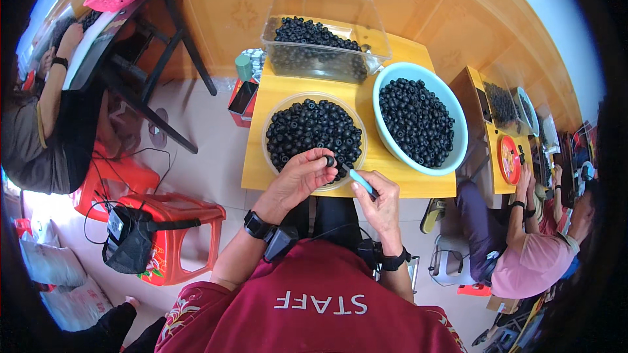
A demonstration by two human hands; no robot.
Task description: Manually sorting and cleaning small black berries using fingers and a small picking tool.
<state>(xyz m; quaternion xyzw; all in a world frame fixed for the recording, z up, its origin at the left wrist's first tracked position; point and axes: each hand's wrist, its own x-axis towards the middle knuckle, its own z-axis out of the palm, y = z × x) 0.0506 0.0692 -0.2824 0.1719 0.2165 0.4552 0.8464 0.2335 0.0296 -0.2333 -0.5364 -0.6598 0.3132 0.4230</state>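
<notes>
My left hand (pixel 296 182) pinches one small black ring-shaped piece (pixel 329 161) between thumb and fingertips. In my right hand (pixel 381 201) is a small trimming knife (pixel 358 178) with a light blue and black handle, its thin tip close to that piece. Both hands are over the near edge of a clear round tray (pixel 265 140) heaped with similar black pieces (pixel 313 127). To the right stands a pale blue basin (pixel 462 147), also full of them. Behind the tray sits a clear rectangular bin (pixel 327 1), partly filled with black pieces.
Everything stands on a yellow wooden table (pixel 258 173) against a wall. A red box (pixel 241 114) with a phone adjoins its left side. Red stools (pixel 190 209) carry a black bag (pixel 127 238). Other people work at a left table and a right table (pixel 494 170).
</notes>
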